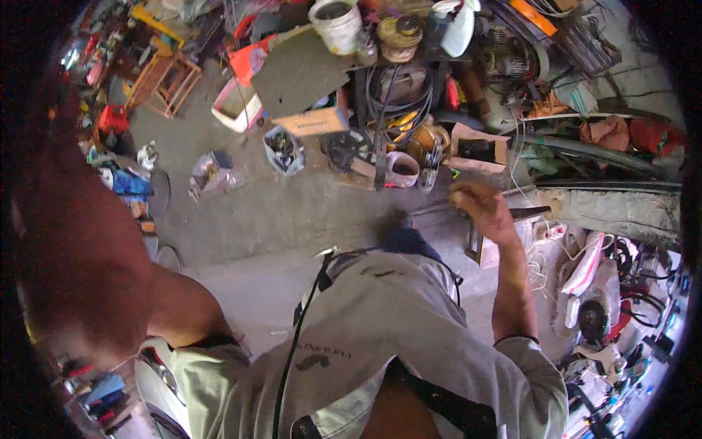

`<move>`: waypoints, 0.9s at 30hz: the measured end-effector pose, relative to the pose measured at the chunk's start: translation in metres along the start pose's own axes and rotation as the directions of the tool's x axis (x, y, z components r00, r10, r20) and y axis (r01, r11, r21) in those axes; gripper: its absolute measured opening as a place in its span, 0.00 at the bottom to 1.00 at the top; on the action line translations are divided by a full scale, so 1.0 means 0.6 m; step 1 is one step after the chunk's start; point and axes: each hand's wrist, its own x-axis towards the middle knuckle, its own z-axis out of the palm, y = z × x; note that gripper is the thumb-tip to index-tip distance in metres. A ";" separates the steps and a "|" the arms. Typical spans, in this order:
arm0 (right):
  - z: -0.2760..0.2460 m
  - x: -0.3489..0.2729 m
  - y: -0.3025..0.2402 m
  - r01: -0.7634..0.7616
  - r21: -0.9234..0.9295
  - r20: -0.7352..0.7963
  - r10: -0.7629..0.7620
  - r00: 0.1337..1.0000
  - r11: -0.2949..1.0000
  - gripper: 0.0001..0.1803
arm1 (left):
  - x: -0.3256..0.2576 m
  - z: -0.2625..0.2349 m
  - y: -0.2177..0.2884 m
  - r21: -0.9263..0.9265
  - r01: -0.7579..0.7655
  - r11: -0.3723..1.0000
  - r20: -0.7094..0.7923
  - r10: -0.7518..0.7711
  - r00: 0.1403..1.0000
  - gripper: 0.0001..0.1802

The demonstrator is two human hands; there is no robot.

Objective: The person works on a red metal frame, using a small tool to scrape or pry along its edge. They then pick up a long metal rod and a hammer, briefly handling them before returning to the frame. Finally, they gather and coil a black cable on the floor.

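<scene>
My left arm [95, 219] is raised very close at the left side, dark and smeared by motion, so its fingers cannot be made out. In front of my body on the right, my right hand [484, 210] hangs in the air with fingers curled in. Whether anything is inside them is hidden. Just beyond it, a cardboard box [479, 148] with a dark inside sits at the edge of the clutter. Beneath and beside the hand stands a wood-framed piece with a dark top edge [530, 212]. A white cord [518, 150] runs down near my right wrist.
A white bucket [336, 25], a white spray bottle [461, 29] and coiled black cable [398, 95] crowd the bench ahead. On the floor are a plastic container of dark parts [284, 151], a wooden stool frame [164, 80] and a white tub [238, 106]. Tools and cables fill the right side.
</scene>
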 end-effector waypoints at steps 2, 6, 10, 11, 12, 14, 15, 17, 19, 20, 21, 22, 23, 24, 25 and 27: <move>-0.029 0.027 0.048 -0.149 0.021 0.043 0.148 0.988 0.989 0.13 | -0.032 0.075 -0.067 0.128 0.209 0.970 -0.094 -0.197 0.976 0.21; -0.035 0.122 0.247 -0.282 -0.097 -0.147 0.267 0.952 0.954 0.19 | -0.208 0.193 -0.138 0.298 0.788 0.539 0.063 -0.835 0.547 0.13; 0.018 0.206 0.365 -0.211 0.082 -0.214 0.224 0.951 0.974 0.22 | -0.498 0.239 -0.170 0.228 0.964 0.135 0.347 -0.937 0.049 0.10; 0.037 0.215 0.365 -0.219 0.042 -0.240 0.222 0.945 0.975 0.23 | -0.548 0.247 -0.186 0.273 0.955 0.118 0.419 -0.908 -0.007 0.11; 0.050 0.221 0.379 -0.233 0.004 -0.274 0.225 0.935 0.973 0.23 | -0.580 0.268 -0.220 0.308 0.946 0.098 0.468 -0.881 -0.061 0.12; 0.091 0.237 0.455 -0.347 0.035 -0.197 0.347 0.917 0.937 0.25 | -0.635 0.314 -0.303 0.380 0.922 0.070 0.546 -0.822 -0.163 0.15; 0.114 0.240 0.465 -0.347 0.056 -0.183 0.351 0.918 0.936 0.25 | -0.654 0.347 -0.355 0.388 0.922 0.006 0.516 -0.830 -0.212 0.18; 0.167 0.249 0.518 -0.376 0.109 -0.207 0.391 0.897 0.920 0.25 | -0.711 0.432 -0.490 0.366 0.930 -0.031 0.514 -0.826 -0.230 0.25; 0.240 0.260 0.575 -0.412 0.182 -0.242 0.446 0.862 0.893 0.24 | -0.768 0.504 -0.622 0.254 0.965 -0.065 0.504 -0.842 -0.190 0.28; 0.272 0.274 0.591 -0.414 0.308 -0.243 0.491 0.837 0.857 0.25 | -0.777 0.540 -0.683 0.153 0.983 -0.102 0.474 -0.865 -0.164 0.29; 0.297 0.290 0.604 -0.398 0.430 -0.240 0.528 0.815 0.810 0.25 | -0.767 0.586 -0.732 0.149 0.985 -0.082 0.480 -0.866 -0.144 0.28; 0.328 0.291 0.630 -0.407 0.404 -0.270 0.532 0.802 0.819 0.27 | -0.773 0.622 -0.752 0.160 0.983 -0.086 0.492 -0.857 -0.155 0.27; 0.361 0.297 0.652 -0.415 0.374 -0.293 0.531 0.795 0.829 0.30 | -0.786 0.639 -0.770 0.123 0.984 -0.126 0.538 -0.825 -0.173 0.24; 0.381 0.329 0.652 -0.400 0.408 -0.296 0.534 0.792 0.821 0.30 | -0.776 0.659 -0.801 0.077 0.987 -0.140 0.587 -0.794 -0.159 0.20; 0.402 0.360 0.650 -0.382 0.440 -0.298 0.533 0.792 0.813 0.30 | -0.767 0.670 -0.827 0.033 0.987 -0.156 0.631 -0.763 -0.142 0.17; 0.437 0.405 0.643 -0.369 0.528 -0.316 0.581 0.750 0.765 0.31 | -0.760 0.683 -0.842 0.014 0.981 -0.194 0.682 -0.715 -0.151 0.09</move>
